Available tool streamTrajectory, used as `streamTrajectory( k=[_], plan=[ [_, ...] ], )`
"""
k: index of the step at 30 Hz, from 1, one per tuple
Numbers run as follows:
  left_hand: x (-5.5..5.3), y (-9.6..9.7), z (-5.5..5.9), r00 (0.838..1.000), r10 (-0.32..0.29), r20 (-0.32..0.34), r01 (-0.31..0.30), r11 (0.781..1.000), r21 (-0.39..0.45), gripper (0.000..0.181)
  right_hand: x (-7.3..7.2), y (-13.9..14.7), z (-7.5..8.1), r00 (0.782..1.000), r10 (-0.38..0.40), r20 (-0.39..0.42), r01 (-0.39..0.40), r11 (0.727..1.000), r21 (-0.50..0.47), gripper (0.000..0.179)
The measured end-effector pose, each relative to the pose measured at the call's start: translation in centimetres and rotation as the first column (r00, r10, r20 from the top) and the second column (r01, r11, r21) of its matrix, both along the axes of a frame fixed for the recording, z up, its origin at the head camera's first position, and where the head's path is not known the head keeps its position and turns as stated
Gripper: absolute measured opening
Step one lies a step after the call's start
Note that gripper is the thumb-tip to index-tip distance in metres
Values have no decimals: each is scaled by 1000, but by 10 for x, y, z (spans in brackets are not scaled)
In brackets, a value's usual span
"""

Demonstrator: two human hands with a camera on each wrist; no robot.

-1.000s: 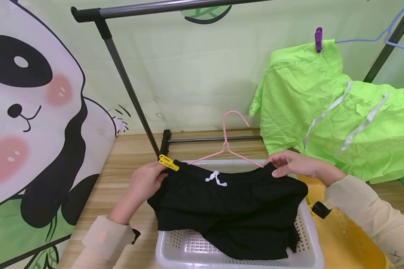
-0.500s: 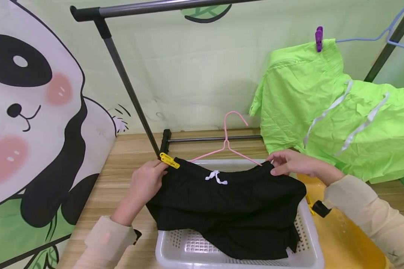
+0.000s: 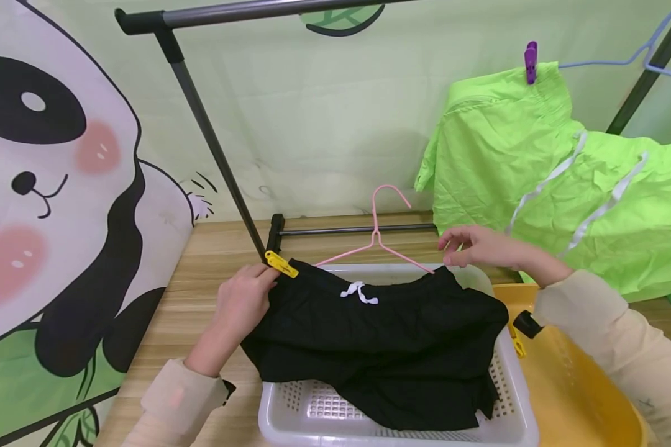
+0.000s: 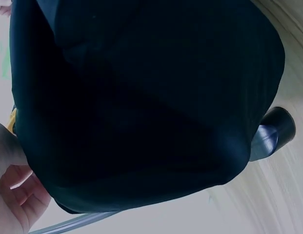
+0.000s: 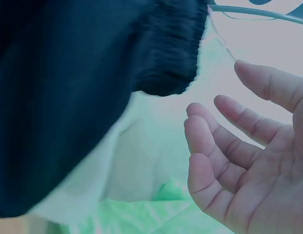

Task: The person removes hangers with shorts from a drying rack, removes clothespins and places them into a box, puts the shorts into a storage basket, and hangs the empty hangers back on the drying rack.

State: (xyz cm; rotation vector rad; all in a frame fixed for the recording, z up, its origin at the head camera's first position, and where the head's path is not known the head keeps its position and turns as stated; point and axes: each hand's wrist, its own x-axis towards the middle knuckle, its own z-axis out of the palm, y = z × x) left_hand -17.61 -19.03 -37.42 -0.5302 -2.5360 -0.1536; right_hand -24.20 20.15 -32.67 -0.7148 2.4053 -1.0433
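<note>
Black shorts [image 3: 380, 347] with a white drawstring bow hang from a pink hanger [image 3: 376, 237], the lower part over a white basket [image 3: 264, 416]. A yellow clothespin [image 3: 281, 264] sits at the left end of the waistband. There my left hand [image 3: 245, 297] grips the waistband; its fingertips are partly hidden by the cloth. In the left wrist view the black shorts [image 4: 146, 97] cover most of that hand's work. My right hand [image 3: 483, 248] is just above and beyond the right waistband end, holding nothing. In the right wrist view this hand [image 5: 258, 161] has loosely bent fingers, apart from the cloth.
A dark clothes rack [image 3: 279, 9] spans the back. Green shorts [image 3: 492, 161] hang at right from a blue hanger [image 3: 604, 63], with a purple clothespin [image 3: 530, 63]. An orange-yellow tub [image 3: 581, 391] stands right of the basket, another yellow clothespin [image 3: 517, 345] at its near-left side.
My right hand has let go of the waistband's right end and risen slightly away from it. The left hand keeps its grip, with the shorts' left end raised slightly.
</note>
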Motion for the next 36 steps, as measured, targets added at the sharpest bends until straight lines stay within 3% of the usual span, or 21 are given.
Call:
streamTrajectory(
  k=[6, 16, 22, 25, 36],
  plan=[
    [0, 0, -1, 999, -10, -38, 10, 1000, -1, 17, -2, -16, 21, 995, 53, -81, -54, 999, -8, 28],
    [1, 1, 1, 999, -6, -45, 6, 1000, -6, 17, -6, -56, 44, 973, 232, -2, -232, 972, -35, 24],
    [2, 2, 2, 999, -7, -49, 7, 1000, -8, 17, -8, -75, 46, 958, 257, 126, -243, 963, -117, 24],
    [2, 2, 2, 998, -12, -61, 12, 1000, -10, 17, -9, -84, 45, 954, 259, 153, -241, 962, -127, 23],
    [3, 2, 4, 998, -12, -67, 10, 1000, -21, 17, -13, -113, 44, 954, 283, 103, -267, 954, -139, 26]
  ],
)
